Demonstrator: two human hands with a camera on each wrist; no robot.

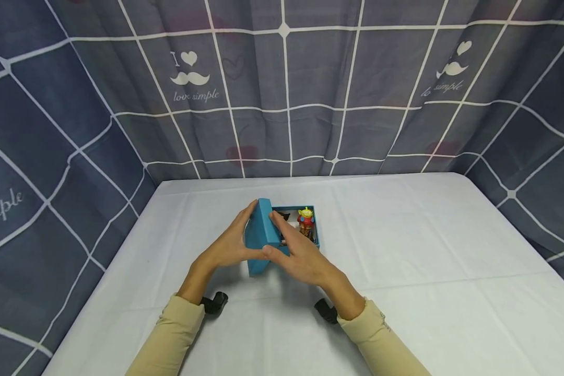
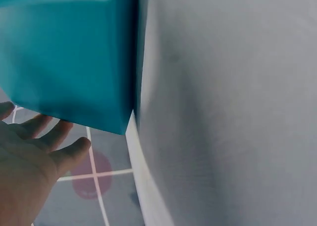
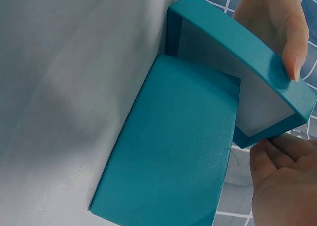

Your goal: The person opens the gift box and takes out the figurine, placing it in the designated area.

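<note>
A teal lid point(image 1: 263, 224) is tilted up on its side over the left part of an open teal box point(image 1: 317, 224). My left hand point(image 1: 227, 244) grips the lid from the left, fingertips at its far end and thumb at the near side. My right hand point(image 1: 305, 258) holds the lid from the right, its thumb by the left thumb. Inside the box lies a small toy figure point(image 1: 305, 219) with a green head; darker items beside it are partly hidden. The right wrist view shows the lid's hollow side point(image 3: 257, 99) behind the box's outer wall point(image 3: 173, 137).
The box rests on a white cloth-covered table point(image 1: 404, 235). Dark checked curtains point(image 1: 319, 68) stand behind the table and at both sides. Black wrist mounts point(image 1: 214, 303) show near the sleeves.
</note>
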